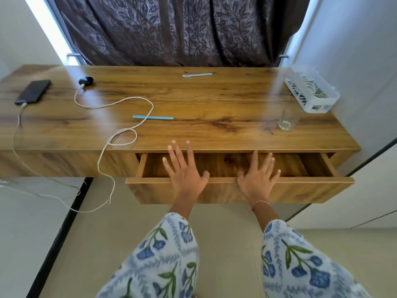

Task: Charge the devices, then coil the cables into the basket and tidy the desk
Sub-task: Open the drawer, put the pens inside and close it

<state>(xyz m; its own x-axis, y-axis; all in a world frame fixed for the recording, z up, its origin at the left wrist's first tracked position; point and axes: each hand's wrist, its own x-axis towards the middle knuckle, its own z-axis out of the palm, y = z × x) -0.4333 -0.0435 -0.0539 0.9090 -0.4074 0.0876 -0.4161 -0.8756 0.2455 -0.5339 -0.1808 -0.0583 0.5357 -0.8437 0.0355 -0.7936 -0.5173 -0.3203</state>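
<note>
A black phone [33, 91] lies at the desk's far left with a white cable [16, 134] plugged into it and hanging to the floor. A small black device [86, 80] has a second white cable [120, 130] looping across the desktop and over the front edge. The white basket [322, 104] at the far right holds coiled cables. The desk drawer [290, 187] stands pulled out. My left hand [184, 168] and my right hand [256, 175] lie flat with straight fingers over the drawer's front panel, holding nothing.
A blue pen [153, 117] lies mid-desk and a white pen [197, 75] near the back. An empty drinking glass [287, 119] stands in front of the basket. A dark curtain [182, 29] hangs behind the wooden desk [214, 100]. White walls close in left and right.
</note>
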